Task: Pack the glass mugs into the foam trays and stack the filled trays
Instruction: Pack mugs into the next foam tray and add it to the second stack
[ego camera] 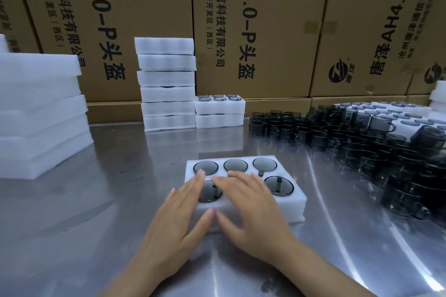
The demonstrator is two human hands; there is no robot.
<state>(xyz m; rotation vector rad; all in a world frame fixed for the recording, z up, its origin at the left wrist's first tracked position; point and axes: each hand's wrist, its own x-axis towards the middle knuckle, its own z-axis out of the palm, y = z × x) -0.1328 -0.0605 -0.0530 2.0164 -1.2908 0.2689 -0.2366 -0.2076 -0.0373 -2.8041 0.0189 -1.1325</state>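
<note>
I see both of my hands flat on the white foam tray [287, 202] sitting on the steel worktop [96, 212] in front of me. My left hand [179, 210] lies over the tray's near left part with fingers straight, its grip released, partly covering one dark glass mug [210, 194] seated in its hole. My right hand [251, 210] lies just beside it over the near middle, fingers straight too, grip released, hiding whatever sits beneath it. Three mugs [235, 165] fill the tray's far row, and another mug [279, 185] with its handle showing sits in the near right hole.

To the right, a heap of loose dark glass mugs [362, 142] spreads over the worktop, some upright and some tipped. Behind the tray, a tall stack of foam trays [167, 84] stands against the cardboard boxes [265, 31], and a short stack of two filled trays [219, 111] touches its right side. At far left is a pile of plain foam sheets [41, 113]
</note>
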